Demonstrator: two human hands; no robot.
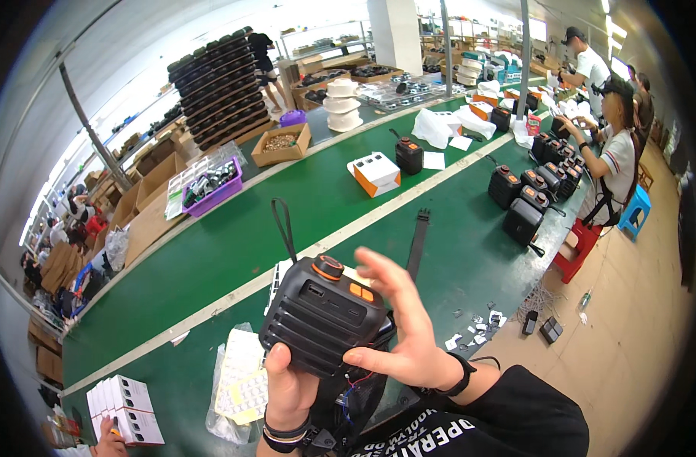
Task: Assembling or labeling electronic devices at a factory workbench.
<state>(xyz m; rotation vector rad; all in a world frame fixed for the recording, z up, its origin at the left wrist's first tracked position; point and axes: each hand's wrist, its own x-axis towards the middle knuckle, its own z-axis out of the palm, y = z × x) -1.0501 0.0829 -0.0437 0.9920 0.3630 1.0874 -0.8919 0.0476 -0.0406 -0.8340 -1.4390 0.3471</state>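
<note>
A black device (323, 314) with an orange knob (328, 266) is raised above the near edge of the green surface (470, 263), tilted so its top panel and ribbed side show. The left hand (291, 390) holds its lower left corner, thumb on the ribs; the fingers underneath are hidden. The right hand (405, 331) is spread wide, thumb against the lower right edge, fingers standing clear beside the orange buttons (361, 292).

With the right hand so loosely placed, the device could twist or slip if the left grip gave way. Thin red and blue wires (352, 394) show just below it — whether they join it I cannot tell — and could be snagged or pulled by a turn. The wrist loop (284, 228) stands up behind and might catch too.

Close by, sticker sheets (241, 377) lie left of the left hand and a black strap (419, 242) lies beyond the right; both narrow the room for setting down. White scraps (481, 329) litter the right. Further off are more black devices (525, 217), an orange-and-white box (375, 175), a purple tray (213, 190) and, lower left, white boxes (131, 407) beside a co-worker's hand (110, 442).
</note>
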